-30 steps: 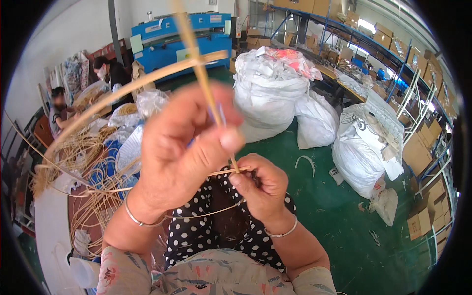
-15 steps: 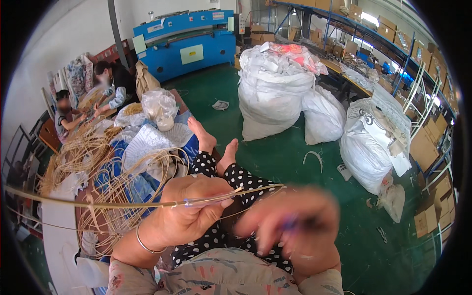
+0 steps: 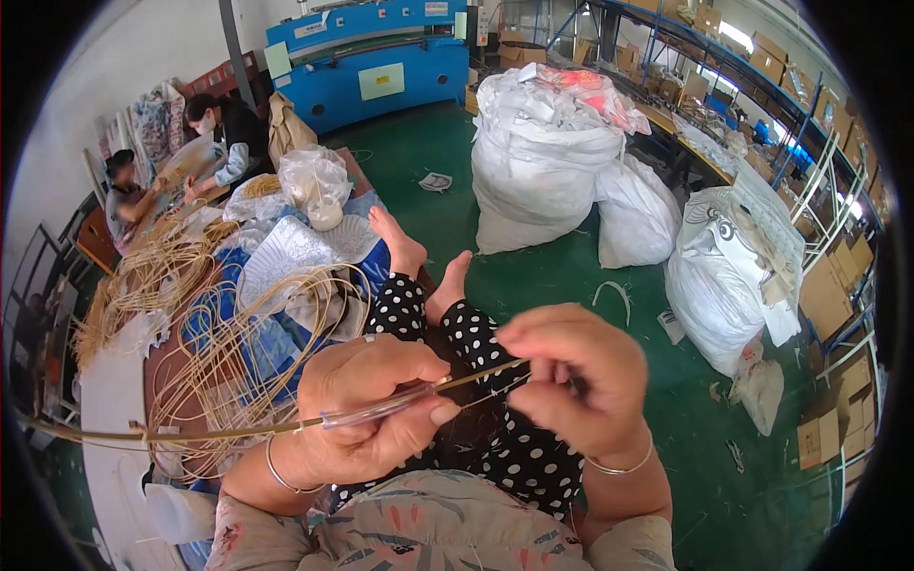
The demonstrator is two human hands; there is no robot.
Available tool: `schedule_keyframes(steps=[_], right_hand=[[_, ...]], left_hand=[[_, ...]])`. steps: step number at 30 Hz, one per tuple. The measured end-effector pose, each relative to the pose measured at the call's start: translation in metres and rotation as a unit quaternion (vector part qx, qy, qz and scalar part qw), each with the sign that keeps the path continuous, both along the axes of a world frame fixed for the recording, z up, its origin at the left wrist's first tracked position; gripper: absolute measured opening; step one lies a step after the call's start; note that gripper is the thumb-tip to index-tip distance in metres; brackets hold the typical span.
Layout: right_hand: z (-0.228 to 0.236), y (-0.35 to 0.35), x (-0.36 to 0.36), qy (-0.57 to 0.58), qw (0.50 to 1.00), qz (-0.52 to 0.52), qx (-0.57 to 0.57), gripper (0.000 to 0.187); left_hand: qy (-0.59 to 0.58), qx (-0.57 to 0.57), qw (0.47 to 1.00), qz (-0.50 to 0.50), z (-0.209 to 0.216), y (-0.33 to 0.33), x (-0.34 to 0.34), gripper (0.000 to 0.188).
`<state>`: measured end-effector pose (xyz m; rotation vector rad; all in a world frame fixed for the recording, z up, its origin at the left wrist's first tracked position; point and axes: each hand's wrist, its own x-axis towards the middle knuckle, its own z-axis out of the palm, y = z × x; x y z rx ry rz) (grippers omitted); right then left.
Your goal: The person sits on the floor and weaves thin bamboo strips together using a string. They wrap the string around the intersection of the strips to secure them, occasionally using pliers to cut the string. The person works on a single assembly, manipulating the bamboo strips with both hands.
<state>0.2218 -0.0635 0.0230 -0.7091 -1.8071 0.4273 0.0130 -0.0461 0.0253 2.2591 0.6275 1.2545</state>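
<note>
My left hand point(image 3: 367, 414) is closed in a pinch on a long, thin cane strip point(image 3: 228, 435), which runs out past the left edge of the table. A short clear tube point(image 3: 376, 406) wraps the strip between thumb and fingers. To the right of that grip, the strip and a thinner strand run towards my right hand point(image 3: 586, 381). Its fingers are curled and the thumb bent in near the strip's end; what sits between them is mostly hidden. Both hands are above my lap, over dotted trousers point(image 3: 533, 457).
Left of me a table point(image 3: 109, 419) bears looped cane strips point(image 3: 257, 343), pale pleated fans point(image 3: 276, 262) and a clear bag point(image 3: 314, 176). Two people work farther along it. White sacks point(image 3: 543, 181) stand on the green floor. Behind are a blue machine point(image 3: 371, 81) and shelving point(image 3: 705, 52).
My right hand, blurred before with something dark and purplish in it, has risen and turned. The cane strip's right end now reaches its fingers. The left hand has shifted slightly, still pinching.
</note>
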Motion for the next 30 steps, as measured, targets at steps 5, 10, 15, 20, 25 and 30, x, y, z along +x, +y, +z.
schedule_keyframes(steps=[5,10,15,20,25,30], right_hand=[[-0.021,0.015,-0.018,-0.16,0.985,-0.005,0.067,0.024],[-0.025,0.018,-0.017,-0.153,0.986,-0.045,0.056,0.02],[-0.018,0.016,-0.026,-0.158,0.984,-0.053,0.059,0.021],[-0.017,0.015,-0.028,-0.163,0.983,-0.049,0.064,0.02],[0.004,0.001,-0.027,0.039,0.997,0.055,-0.027,0.013],[-0.003,-0.032,-0.05,0.118,0.699,0.642,-0.292,0.019]], left_hand=[[-0.03,-0.011,0.999,-0.022,-0.007,0.002,-0.001,0.018],[-0.173,-0.073,0.982,-0.027,-0.003,0.001,-0.014,0.022],[-0.049,-0.012,0.998,-0.028,-0.015,0.01,-0.015,0.022],[-0.032,0.006,0.999,-0.021,-0.01,0.008,-0.011,0.01],[0.021,0.072,0.996,0.056,-0.011,0.007,-0.022,0.01],[0.063,0.078,0.995,0.014,-0.002,0.004,-0.017,0.014]])
